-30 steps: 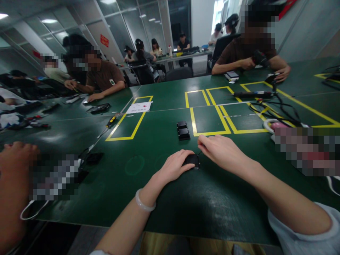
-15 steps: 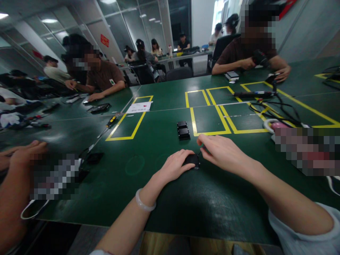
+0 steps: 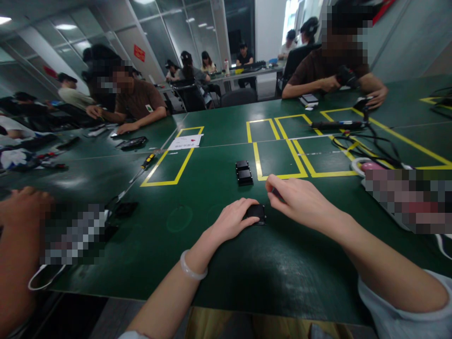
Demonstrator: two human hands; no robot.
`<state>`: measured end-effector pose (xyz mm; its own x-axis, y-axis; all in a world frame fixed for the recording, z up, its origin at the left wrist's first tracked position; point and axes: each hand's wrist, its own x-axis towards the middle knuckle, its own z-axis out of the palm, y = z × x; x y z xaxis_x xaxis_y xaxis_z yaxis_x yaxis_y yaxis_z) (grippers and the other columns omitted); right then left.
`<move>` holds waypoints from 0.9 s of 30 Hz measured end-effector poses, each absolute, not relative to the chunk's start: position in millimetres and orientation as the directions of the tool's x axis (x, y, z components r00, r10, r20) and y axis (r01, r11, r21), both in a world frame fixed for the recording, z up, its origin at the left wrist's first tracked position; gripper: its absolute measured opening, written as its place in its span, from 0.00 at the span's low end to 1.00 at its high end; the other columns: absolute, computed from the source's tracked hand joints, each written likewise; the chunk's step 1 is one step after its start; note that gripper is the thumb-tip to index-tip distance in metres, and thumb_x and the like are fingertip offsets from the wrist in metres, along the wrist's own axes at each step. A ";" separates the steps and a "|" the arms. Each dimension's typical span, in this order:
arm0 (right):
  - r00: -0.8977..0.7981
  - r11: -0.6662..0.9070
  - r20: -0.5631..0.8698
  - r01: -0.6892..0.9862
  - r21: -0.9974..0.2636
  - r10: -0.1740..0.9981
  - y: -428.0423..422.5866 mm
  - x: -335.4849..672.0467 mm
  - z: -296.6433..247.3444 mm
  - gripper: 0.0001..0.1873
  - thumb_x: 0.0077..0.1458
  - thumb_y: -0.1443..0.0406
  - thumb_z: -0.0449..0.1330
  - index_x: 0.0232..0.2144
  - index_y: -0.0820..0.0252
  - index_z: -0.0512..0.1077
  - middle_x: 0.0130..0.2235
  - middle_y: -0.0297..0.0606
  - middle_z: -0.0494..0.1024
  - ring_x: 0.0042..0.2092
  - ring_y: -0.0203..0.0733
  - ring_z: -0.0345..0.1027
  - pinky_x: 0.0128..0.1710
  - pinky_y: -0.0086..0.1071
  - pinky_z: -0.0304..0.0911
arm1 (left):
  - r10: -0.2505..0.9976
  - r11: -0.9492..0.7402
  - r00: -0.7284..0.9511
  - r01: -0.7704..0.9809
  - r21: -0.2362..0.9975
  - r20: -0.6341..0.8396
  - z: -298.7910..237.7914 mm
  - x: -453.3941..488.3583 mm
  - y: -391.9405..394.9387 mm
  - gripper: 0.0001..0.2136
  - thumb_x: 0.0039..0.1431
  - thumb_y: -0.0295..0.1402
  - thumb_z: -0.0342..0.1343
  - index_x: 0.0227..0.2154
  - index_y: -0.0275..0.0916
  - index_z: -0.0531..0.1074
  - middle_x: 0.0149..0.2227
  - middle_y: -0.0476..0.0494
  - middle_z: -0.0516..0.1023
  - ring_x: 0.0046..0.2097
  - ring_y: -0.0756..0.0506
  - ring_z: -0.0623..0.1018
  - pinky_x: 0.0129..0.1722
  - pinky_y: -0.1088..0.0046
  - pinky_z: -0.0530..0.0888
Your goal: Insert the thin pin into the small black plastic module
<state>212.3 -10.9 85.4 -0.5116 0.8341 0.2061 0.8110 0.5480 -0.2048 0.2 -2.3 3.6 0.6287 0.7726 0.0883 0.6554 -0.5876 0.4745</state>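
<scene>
On the green table, my left hand (image 3: 233, 217) grips a small flat black square part (image 3: 258, 214) between thumb and fingers. Small bright spots show along that part's right edge. My right hand (image 3: 294, 197) hovers just right of it, slightly apart, with thumb and forefinger closed together. Something dark shows between those fingers, too small to name. Beyond my hands lie two similar black square parts (image 3: 244, 173) in a row, touching or almost so.
Yellow tape outlines (image 3: 281, 178) mark the table ahead. A yellow-black screwdriver (image 3: 148, 161) and a paper sheet (image 3: 186, 141) lie left of centre. Black cables (image 3: 383, 141) and a blurred-out device (image 3: 406, 200) are to the right. Another person's arm (image 3: 21, 235) is at the left.
My right hand has drawn slightly up and right, away from the black square part. The left hand holds still. At far left, another person's hand has shifted.
</scene>
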 end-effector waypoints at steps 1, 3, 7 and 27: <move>-0.499 0.535 0.203 0.816 -0.217 0.843 -11.4 212.3 86.0 0.05 0.60 0.64 0.47 0.37 0.57 0.62 0.27 0.32 0.71 0.27 0.38 0.64 0.27 0.31 0.47 | 0.773 -0.588 0.628 0.656 0.474 0.088 3.5 0.2 -2.3 0.15 0.63 0.41 0.52 0.50 0.43 0.63 0.48 0.45 0.71 0.49 0.43 0.73 0.49 0.65 0.70; -0.506 0.539 0.187 0.809 -0.236 0.842 -12.1 212.0 86.6 0.05 0.61 0.64 0.47 0.37 0.57 0.62 0.26 0.31 0.70 0.27 0.38 0.64 0.27 0.31 0.46 | 0.772 -0.588 0.629 0.657 0.471 0.087 3.4 0.1 -2.3 0.15 0.63 0.41 0.52 0.50 0.43 0.63 0.48 0.45 0.71 0.48 0.43 0.73 0.49 0.65 0.70; -0.522 0.545 0.158 0.800 -0.251 0.839 -12.0 210.8 85.9 0.05 0.61 0.64 0.47 0.36 0.57 0.62 0.27 0.32 0.71 0.28 0.38 0.65 0.27 0.31 0.46 | 0.773 -0.590 0.629 0.660 0.465 0.087 3.3 0.1 -1.9 0.15 0.63 0.41 0.52 0.50 0.43 0.63 0.47 0.45 0.72 0.48 0.43 0.73 0.48 0.65 0.71; -0.531 0.554 0.159 0.812 -0.186 0.832 -10.8 207.6 81.5 0.08 0.62 0.63 0.47 0.37 0.58 0.64 0.27 0.34 0.73 0.27 0.38 0.65 0.26 0.31 0.44 | 0.772 -0.590 0.630 0.662 0.462 0.083 4.4 0.3 -2.6 0.15 0.63 0.42 0.51 0.50 0.43 0.63 0.48 0.44 0.71 0.48 0.42 0.73 0.48 0.64 0.71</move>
